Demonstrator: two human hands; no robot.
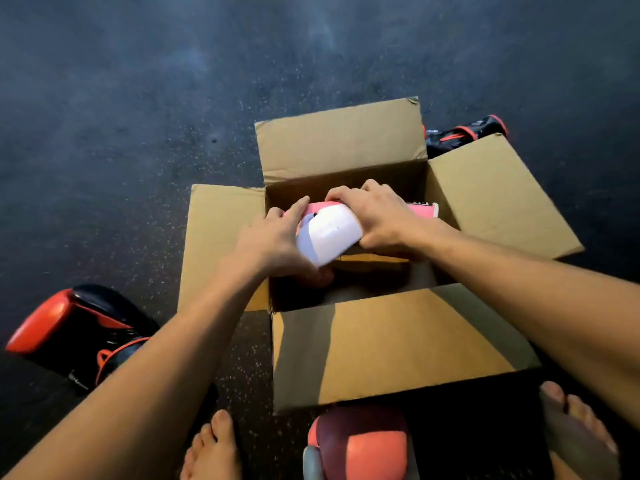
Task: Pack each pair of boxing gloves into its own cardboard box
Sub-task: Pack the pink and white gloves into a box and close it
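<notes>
Risk lies in the fit: our left hand [273,244] and right hand [377,216] both curl round the pink-and-white glove [329,233], holding it within the mouth of the open cardboard box [381,341]. Set crosswise, we judge, it may crowd out its mate; the black-and-red glove [72,334] on the floor could get mixed in.

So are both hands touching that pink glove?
Touching. Head view: the left hand grips the pink glove at its white end, the right hand curls over its top.

head cam | wide-angle | faces forward-down | close above cardboard box [381,344] on floor [121,98]
</notes>
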